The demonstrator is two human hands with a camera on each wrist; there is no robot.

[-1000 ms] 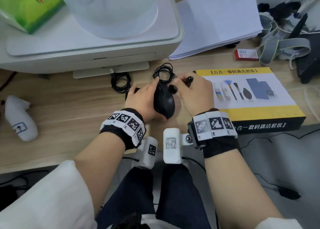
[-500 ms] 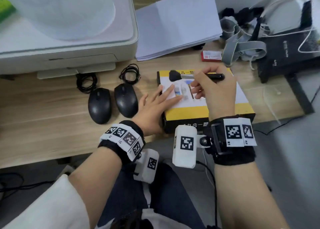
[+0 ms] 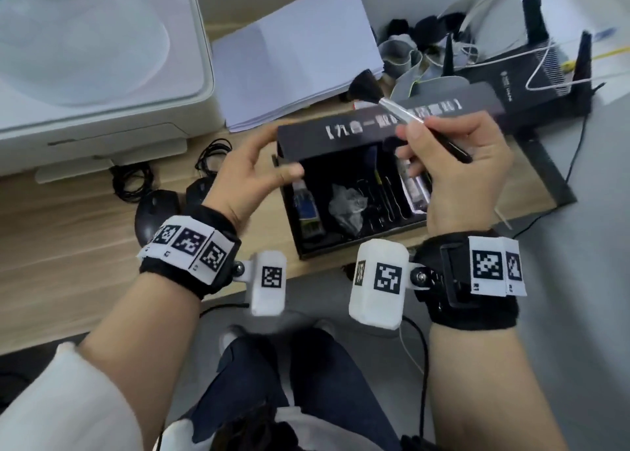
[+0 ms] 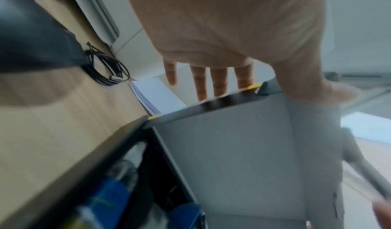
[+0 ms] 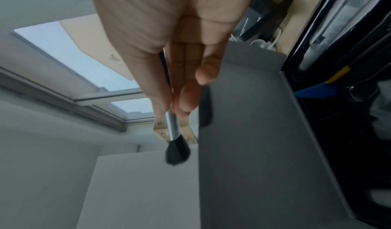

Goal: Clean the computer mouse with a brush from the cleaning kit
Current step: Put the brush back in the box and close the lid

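Left hand (image 3: pixel 245 174): fingers pinch raised lid (image 3: pixel 347 133) of kit box (image 3: pixel 531 191).
Right hand (image 3: pixel 460 171): fingers grip brush (image 3: pixel 366 91) over box.
Mice (image 3: pixel 155 212): left, on desk (image 3: pixel 68 232).

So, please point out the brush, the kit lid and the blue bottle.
brush (image 3: pixel 364 87), head view, on the black bristles.
kit lid (image 3: pixel 358 133), head view, on its raised black front edge.
blue bottle (image 3: pixel 308 208), head view, on its label.

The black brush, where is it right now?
The right hand holds the black brush above the open kit box; in the head view its bristles point toward the paper stack.
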